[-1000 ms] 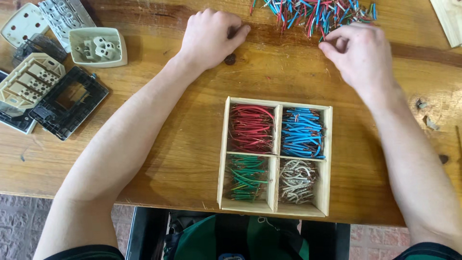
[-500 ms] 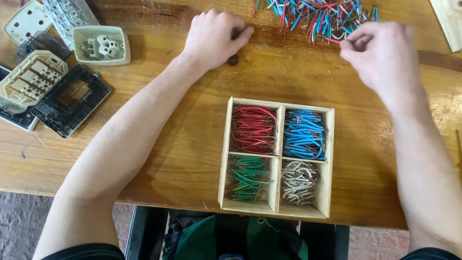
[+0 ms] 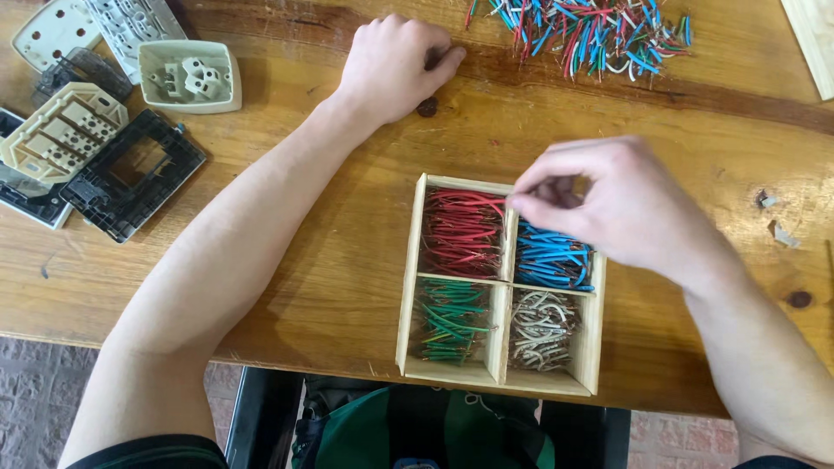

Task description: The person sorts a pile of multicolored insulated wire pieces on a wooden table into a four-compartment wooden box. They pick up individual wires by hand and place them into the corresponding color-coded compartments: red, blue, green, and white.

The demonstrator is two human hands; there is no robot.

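Observation:
A wooden box with four compartments lies on the table, holding red wires top left, blue wires top right, green wires bottom left and white wires bottom right. My right hand hovers over the top of the box, fingertips pinched together above the divider between the red and blue compartments; what it pinches is too small to make out. My left hand rests curled on the table beyond the box. A loose pile of mixed coloured wires lies at the far edge.
Several dismantled socket and switch parts, cream, white and black, are spread at the far left. A pale wooden board shows at the top right corner. A dark knot sits by my left hand. Below the table's near edge is a green bag.
My right hand has come back from the loose wire pile toward me and now hangs pinched over the box's top compartments. My left hand has stayed in place.

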